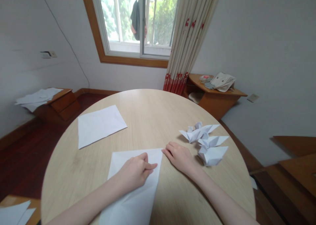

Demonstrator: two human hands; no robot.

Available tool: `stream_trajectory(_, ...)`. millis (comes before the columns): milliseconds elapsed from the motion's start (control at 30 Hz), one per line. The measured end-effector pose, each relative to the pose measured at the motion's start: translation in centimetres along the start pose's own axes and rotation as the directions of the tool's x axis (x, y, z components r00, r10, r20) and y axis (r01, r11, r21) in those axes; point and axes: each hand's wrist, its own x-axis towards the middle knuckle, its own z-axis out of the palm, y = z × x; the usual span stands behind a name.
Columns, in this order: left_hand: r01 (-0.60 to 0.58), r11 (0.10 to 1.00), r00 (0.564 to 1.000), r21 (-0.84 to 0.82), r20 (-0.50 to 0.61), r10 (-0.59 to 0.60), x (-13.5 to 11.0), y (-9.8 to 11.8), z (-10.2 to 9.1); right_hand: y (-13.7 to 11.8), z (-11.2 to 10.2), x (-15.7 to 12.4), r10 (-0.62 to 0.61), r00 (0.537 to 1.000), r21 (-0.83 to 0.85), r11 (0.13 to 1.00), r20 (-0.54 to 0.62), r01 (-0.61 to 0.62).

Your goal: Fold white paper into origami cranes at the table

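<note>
White paper, folded: a sheet (133, 198) is shown lying on a pale wood-grain round table (153, 116), directly under the left fingers and reaching back toward the near edge. The left hand (134, 172) is laid on top of the sheet; its fingers are curled in together, and only the forefinger is stretched out, pressed flat on the paper and pointed toward the sheet's right edge. Nothing is gripped by this hand. The right hand (179, 156) is set just beyond that forefinger, at the sheet's far right corner. Its fingers are bent and held close together, with the tips at the corner's edge; whether the corner is pinched or only touched cannot be told.

Just right of the right fingers, near but not touching, a small heap of folded paper figures (206, 142) is seen, with pointed wings spread. Well beyond the left fingers and off to their left, a second flat sheet (100, 124) is laid apart from the first.

Behind the table, a wood-framed window (138, 21) and a gathered curtain (190, 37) are shown. A side table (214, 98) bearing a cloth bag (222, 81) is placed far beyond the right fingers, and a low cabinet (61, 103) with loose papers (38, 96) far to the left.
</note>
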Motion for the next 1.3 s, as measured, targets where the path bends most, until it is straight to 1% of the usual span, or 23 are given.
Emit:
stream_trajectory(267,0.014,1.000,1.000,-0.007,0.006,-0.014,0.1,0.1,-0.2,-0.5,-0.3,-0.2,-0.080,0.993,-0.036,0.996,0.083,0.083)
stream_trajectory(367,0.018,1.000,1.000,-0.025,-0.003,-0.018,0.0,0.1,0.0,-0.6,-0.6,-0.4,-0.120,0.986,-0.014,0.992,0.115,0.123)
stream_trajectory(533,0.063,0.994,0.998,-0.085,0.007,-0.062,0.1,0.1,0.0,-1.0,-1.4,-0.7,-0.172,0.971,0.031,0.985,0.168,0.169)
stream_trajectory(733,0.084,0.989,0.996,-0.118,0.010,-0.083,0.3,-0.1,0.0,-1.7,-2.1,-1.1,-0.240,0.945,0.090,0.970,0.222,0.225)
stream_trajectory(1033,0.064,0.991,0.998,-0.121,0.009,-0.063,0.4,-0.1,-0.1,-2.1,-1.9,-1.7,-0.308,0.926,0.182,0.945,0.218,0.272)
stream_trajectory(1167,0.077,0.991,0.997,-0.107,0.017,-0.076,0.3,0.0,-0.2,-2.4,-2.2,-2.0,-0.311,0.919,0.215,0.941,0.244,0.261)
stream_trajectory(1300,0.057,0.993,0.998,-0.106,0.007,-0.057,0.3,-0.3,0.1,-2.7,-2.4,-2.1,-0.310,0.910,0.237,0.939,0.275,0.248)
